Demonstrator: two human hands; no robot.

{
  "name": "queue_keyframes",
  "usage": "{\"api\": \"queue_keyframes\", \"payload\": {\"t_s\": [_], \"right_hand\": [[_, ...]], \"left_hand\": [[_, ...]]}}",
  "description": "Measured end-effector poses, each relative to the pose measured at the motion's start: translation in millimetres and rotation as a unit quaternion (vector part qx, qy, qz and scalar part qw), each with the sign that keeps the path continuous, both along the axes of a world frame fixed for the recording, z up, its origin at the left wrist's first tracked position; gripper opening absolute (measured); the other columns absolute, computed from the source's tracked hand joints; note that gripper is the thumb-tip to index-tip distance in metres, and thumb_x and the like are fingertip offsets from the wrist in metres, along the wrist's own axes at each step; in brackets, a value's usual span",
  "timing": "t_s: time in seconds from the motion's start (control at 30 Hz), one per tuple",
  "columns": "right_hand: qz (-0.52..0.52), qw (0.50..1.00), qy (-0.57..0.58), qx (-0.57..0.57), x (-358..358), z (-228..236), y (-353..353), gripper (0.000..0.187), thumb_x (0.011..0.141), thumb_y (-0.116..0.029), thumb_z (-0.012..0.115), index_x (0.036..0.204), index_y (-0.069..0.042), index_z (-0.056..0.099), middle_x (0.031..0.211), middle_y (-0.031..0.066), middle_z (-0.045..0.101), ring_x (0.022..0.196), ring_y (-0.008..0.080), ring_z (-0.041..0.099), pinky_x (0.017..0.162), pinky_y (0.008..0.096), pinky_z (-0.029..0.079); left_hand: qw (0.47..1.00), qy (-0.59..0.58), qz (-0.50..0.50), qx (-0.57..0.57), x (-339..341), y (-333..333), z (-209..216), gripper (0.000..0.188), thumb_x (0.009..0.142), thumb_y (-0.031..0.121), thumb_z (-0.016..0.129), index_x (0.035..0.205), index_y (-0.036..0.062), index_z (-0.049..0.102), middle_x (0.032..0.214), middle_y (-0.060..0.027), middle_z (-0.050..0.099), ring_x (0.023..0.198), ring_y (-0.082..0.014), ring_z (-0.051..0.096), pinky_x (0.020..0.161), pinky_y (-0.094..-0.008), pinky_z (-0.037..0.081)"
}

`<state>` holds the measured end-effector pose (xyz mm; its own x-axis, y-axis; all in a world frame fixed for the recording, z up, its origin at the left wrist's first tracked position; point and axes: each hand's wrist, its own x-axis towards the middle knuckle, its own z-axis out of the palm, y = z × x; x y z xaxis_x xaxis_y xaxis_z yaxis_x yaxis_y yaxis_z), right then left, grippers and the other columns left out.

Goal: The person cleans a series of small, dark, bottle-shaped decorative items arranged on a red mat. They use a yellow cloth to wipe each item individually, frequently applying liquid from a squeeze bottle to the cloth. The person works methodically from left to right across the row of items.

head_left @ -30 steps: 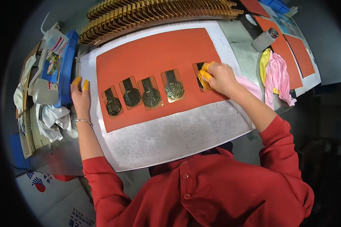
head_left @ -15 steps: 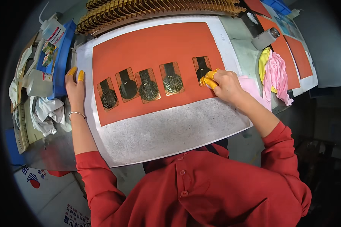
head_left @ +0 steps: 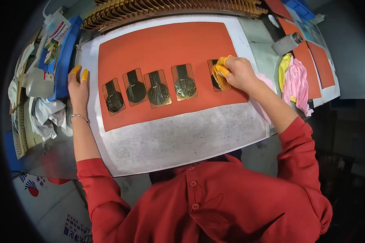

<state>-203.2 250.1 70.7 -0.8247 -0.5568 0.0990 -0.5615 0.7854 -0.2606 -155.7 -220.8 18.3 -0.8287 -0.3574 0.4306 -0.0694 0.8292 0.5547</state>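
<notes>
A row of thin rectangular pieces with black round-ended shapes and gold mesh edges lies on an orange sheet point(head_left: 158, 46). My right hand point(head_left: 240, 73), in yellow finger cots, is over the rightmost piece point(head_left: 215, 84), its fingers pinched together and covering part of it. What those fingers hold, if anything, is hidden. Nearest to that hand is another patterned piece point(head_left: 185, 83); the leftmost piece point(head_left: 114, 97) lies tilted. Beside the sheet's left edge, my left hand point(head_left: 78, 92) rests with its cot-covered fingers apart, holding nothing.
Under the orange sheet lies a grey-white board point(head_left: 150, 146). A slotted brown rack point(head_left: 170, 12) runs along the back. At left are a blue tray point(head_left: 67, 60), plastic bottles point(head_left: 39, 83) and crumpled white cloth point(head_left: 48, 115). At right are a grey bottle point(head_left: 287, 43) and pink cloth point(head_left: 297, 83).
My right hand has moved up and slightly left over the rightmost piece, covering more of its upper part. My left hand stays beside the sheet's left edge.
</notes>
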Motion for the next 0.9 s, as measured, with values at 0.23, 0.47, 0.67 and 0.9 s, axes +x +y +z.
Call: {"api": "queue_keyframes", "payload": {"t_s": [0.23,0.47,0.67,0.9], "right_hand": [[0.075,0.996,0.013,-0.045,25,-4,14,0.008,0.078,-0.014,0.060,0.080,-0.007,0.063,0.069,0.0115,0.060,0.062,0.0294,0.059,0.056,0.0378,0.047],[0.096,0.995,0.017,-0.037,22,-10,23,0.008,0.075,-0.015,0.063,0.078,-0.007,0.063,0.067,0.0113,0.058,0.062,0.0302,0.058,0.057,0.0395,0.046],[0.108,0.993,-0.023,-0.042,34,-3,15,0.008,0.074,-0.014,0.061,0.075,-0.006,0.062,0.070,0.0111,0.059,0.066,0.0304,0.058,0.057,0.0414,0.046],[0.134,0.990,0.014,-0.034,30,-3,25,0.009,0.076,-0.012,0.062,0.081,-0.005,0.062,0.066,0.0102,0.058,0.056,0.0285,0.056,0.051,0.0370,0.045]], "left_hand": [[1.000,0.007,-0.007,0.022,2,-10,-4,0.034,0.085,0.014,0.057,0.113,-0.0050,0.055,0.117,-0.0179,0.053,0.107,-0.0280,0.054,0.092,-0.0331,0.041],[1.000,0.007,-0.004,0.005,2,-13,-8,0.035,0.086,0.017,0.056,0.112,-0.0050,0.055,0.114,-0.0181,0.055,0.103,-0.0279,0.056,0.088,-0.0335,0.042],[1.000,0.004,-0.002,0.017,-1,-11,-1,0.034,0.086,0.016,0.056,0.112,-0.0050,0.055,0.114,-0.0177,0.055,0.103,-0.0280,0.056,0.088,-0.0335,0.043],[0.998,0.031,-0.016,0.049,4,-15,-8,0.032,0.084,0.012,0.056,0.112,-0.0046,0.055,0.115,-0.0170,0.054,0.106,-0.0282,0.055,0.091,-0.0333,0.041]]}}
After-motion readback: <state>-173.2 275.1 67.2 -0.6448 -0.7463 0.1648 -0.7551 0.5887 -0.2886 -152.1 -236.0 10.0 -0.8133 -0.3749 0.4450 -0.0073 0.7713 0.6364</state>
